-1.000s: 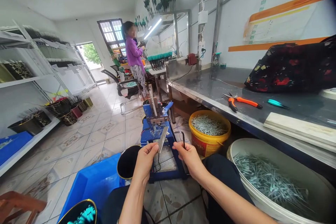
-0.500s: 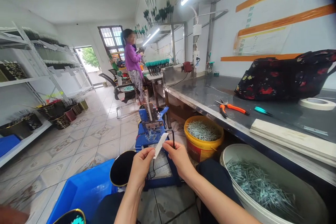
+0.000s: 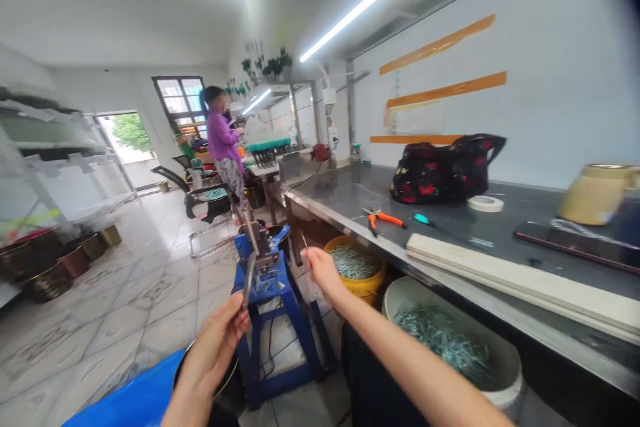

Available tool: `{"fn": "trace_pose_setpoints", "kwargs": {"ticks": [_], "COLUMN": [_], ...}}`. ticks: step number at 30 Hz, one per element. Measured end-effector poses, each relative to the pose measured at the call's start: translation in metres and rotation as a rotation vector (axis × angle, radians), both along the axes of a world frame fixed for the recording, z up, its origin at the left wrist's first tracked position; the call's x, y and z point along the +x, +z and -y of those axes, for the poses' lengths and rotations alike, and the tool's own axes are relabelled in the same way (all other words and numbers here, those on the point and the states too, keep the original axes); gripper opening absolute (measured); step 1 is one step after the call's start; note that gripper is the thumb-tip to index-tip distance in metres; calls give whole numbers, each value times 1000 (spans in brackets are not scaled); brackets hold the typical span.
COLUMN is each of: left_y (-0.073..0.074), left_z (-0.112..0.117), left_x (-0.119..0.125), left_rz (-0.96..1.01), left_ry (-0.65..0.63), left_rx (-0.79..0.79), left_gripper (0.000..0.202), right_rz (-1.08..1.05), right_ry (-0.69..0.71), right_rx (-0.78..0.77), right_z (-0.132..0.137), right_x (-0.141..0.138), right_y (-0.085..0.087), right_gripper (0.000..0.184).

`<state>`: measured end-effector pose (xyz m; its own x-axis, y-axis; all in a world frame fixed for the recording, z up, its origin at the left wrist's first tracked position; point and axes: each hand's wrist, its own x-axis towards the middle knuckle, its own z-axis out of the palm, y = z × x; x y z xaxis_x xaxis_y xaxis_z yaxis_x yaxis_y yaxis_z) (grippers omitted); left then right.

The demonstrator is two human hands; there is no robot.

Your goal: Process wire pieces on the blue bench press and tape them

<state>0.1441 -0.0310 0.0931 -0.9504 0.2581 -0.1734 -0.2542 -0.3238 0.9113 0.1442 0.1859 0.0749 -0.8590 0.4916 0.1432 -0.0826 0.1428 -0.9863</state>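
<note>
My left hand [image 3: 223, 330] is closed in a pinch on a narrow grey strip [image 3: 249, 280] that stands up from the fingers, beside the blue bench machine [image 3: 265, 267]. Fingers pressed together, my right hand [image 3: 324, 272] pinches a thin stick-like piece [image 3: 305, 241] pointing up and left; its kind is too small to tell. That hand is to the right of the machine, near the yellow bucket [image 3: 373, 285], which holds many small pale metal-looking pieces. The hands are apart, with the machine's blue frame between them.
A white bucket [image 3: 500, 390] of thin pieces stands under the dark workbench [image 3: 350, 180]. On the bench lie orange-handled pliers [image 3: 385, 219], a tape roll [image 3: 485, 204], a pale board [image 3: 500, 273] and a flowered bag [image 3: 440, 170]. A blue tray [image 3: 130, 393] is lower left. A person in purple [image 3: 223, 137] stands farther back.
My hands, close together on a white strip before, have moved apart, left hand to the left. The right hand now holds a thin piece. The view has turned right.
</note>
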Motion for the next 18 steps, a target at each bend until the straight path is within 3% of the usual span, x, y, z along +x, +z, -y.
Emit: {"fn": "trace_pose_setpoints", "kwargs": {"ticks": [4,7,9,12,15,18], "left_y": [70,123,151,181,200,217], "left_z": [-12,-53,-99,-186,-273,-336], "left_x": [-12,-37,-70,-137,-207,-266], "left_rz": [-52,-186,-289,-421,-602,-816], "left_ry": [-161,-289,-306,-322,-344,-320], "left_rx": [-74,-211,-352,-461,-505,-546], "left_gripper": [19,19,20,18,13,8], "right_rz": [183,365,471,590,677,724], "right_ry": [-105,-126,-140,-186,-245,-281], "right_rx": [388,608,726,848,909,964], "right_z": [-97,-167,-209,-267,-316,-354], "right_x": [-35,-64,-86,-122,-161,-190], "right_y": [94,125,126,113,92,71], "right_gripper": [13,14,20,23,21,13]}}
